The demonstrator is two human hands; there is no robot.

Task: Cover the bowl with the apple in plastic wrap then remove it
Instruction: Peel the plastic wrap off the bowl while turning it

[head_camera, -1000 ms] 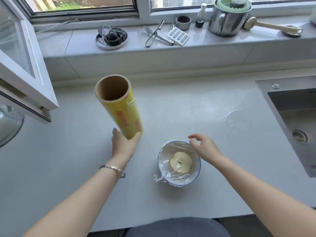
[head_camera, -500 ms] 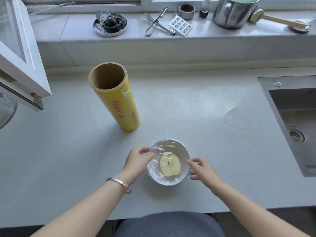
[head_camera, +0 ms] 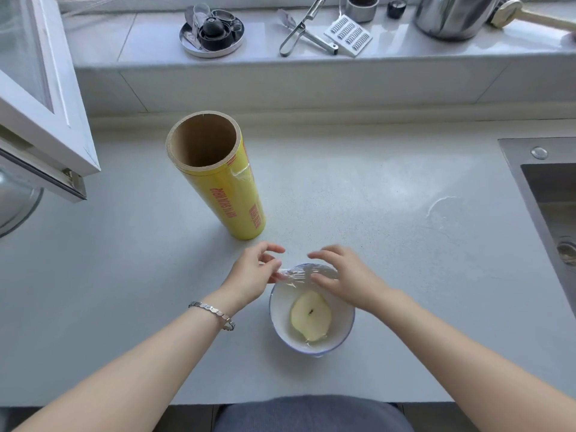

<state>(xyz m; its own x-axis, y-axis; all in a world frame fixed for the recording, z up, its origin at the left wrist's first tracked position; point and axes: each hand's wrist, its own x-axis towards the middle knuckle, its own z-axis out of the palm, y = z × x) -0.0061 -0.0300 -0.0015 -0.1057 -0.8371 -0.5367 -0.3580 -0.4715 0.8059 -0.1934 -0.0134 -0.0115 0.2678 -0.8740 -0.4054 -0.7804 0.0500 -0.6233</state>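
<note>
In the head view, a white bowl [head_camera: 311, 310] with a blue rim is seen on the counter [head_camera: 374, 198] close to the near edge, and a halved apple [head_camera: 310, 316] lies cut face up inside it. The plastic wrap [head_camera: 307, 273] is gathered into a crumpled band along the far rim, while the near part of the bowl looks largely uncovered, though a thin remnant of film may cling at the near rim. The left hand [head_camera: 252, 275] is placed at the far-left rim, and the film's end is pinched between its thumb and curled fingers. The right hand [head_camera: 346, 275] is arched over the far-right rim with its fingers bent and its thumb laid on the film, which appears to be gripped there. The removal step is judged to be in hand. For the next move, the band would need to be lifted clear of the rim while the bowl is kept from tipping, since cling film tends to drag. The roll [head_camera: 218, 179] stands upright just beyond the hands and could be knocked. The sink [head_camera: 548, 188] lies well to the right, and a peeler [head_camera: 299, 29], a grater [head_camera: 348, 35] and a metal pot [head_camera: 452, 17] are ranged on the windowsill [head_camera: 140, 48], well apart.
</note>
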